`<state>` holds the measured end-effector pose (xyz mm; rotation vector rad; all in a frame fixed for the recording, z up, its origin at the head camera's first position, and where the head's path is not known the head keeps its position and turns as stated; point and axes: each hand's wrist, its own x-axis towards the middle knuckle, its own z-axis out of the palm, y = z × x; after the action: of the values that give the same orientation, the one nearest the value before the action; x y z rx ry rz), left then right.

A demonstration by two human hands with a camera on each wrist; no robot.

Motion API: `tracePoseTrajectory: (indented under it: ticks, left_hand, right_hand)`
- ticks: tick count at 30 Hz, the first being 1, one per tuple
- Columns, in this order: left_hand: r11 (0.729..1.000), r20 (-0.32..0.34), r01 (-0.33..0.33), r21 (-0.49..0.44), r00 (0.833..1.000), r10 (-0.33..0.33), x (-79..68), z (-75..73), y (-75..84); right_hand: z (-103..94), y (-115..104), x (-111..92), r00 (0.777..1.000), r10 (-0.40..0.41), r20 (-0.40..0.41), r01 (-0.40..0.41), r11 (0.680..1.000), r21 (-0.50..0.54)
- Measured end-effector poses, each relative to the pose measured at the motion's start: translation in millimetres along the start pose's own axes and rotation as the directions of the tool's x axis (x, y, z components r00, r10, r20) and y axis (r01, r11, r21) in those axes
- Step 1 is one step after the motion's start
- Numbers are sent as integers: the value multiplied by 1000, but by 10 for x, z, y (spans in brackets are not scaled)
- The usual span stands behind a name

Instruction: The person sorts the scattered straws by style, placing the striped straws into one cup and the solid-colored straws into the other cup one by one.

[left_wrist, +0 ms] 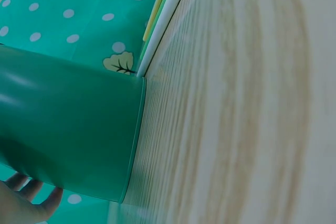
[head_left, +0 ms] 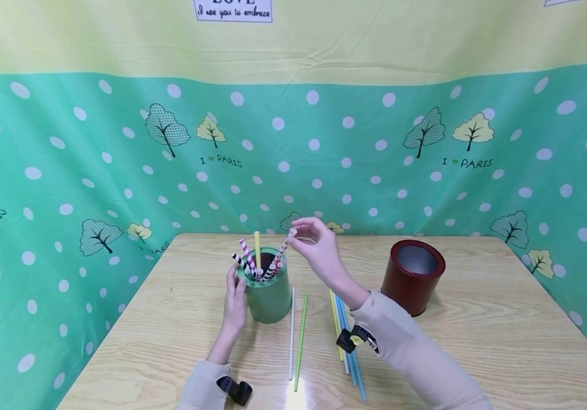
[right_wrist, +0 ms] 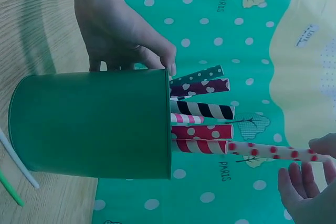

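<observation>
A green cylindrical canister (head_left: 269,303) stands upright on the table, holding several patterned paper straws and a yellow straw (head_left: 257,246). My left hand (head_left: 235,304) grips its left side, with the thumb near the rim in the right wrist view. Above the canister's right rim, my right hand (head_left: 320,250) pinches the top end of a white straw with red dots (right_wrist: 268,151). In the right wrist view this straw rises higher than a red-striped straw (right_wrist: 202,146) and a black-striped straw (right_wrist: 207,110). The lower ends of the straws are hidden inside.
A dark red canister (head_left: 407,291) stands at the right. Flat on the table lie a white straw (head_left: 292,341), a green straw (head_left: 301,344), and a bunch with blue straws (head_left: 358,373) and a yellow straw (head_left: 334,313), partly under my right forearm. A polka-dot curtain (head_left: 345,154) hangs behind.
</observation>
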<state>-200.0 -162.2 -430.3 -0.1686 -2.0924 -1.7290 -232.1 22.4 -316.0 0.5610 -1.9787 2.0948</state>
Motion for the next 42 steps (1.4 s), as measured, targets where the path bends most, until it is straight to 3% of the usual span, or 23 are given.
tracePoseTrajectory:
  ticks: [9,22,32,42]
  left_hand:
    - [998,2,23,56,1000,-23,41,-30,-243]
    - [989,17,93,115,995,-95,27,-146,-178]
    - [990,-25,58,127,998,-55,-69,-203,-147]
    - [982,-69,21,190,998,-8,-217,-265,-72]
  right_hand:
    - [-215,0,-132,999,27,34,-24,997,-80]
    - [-702,139,-358,997,7,80,12,972,-233]
    - [-1067,158,-525,998,-39,58,61,885,-461]
    - [-1412,213,-654,987,-159,21,134,746,-652]
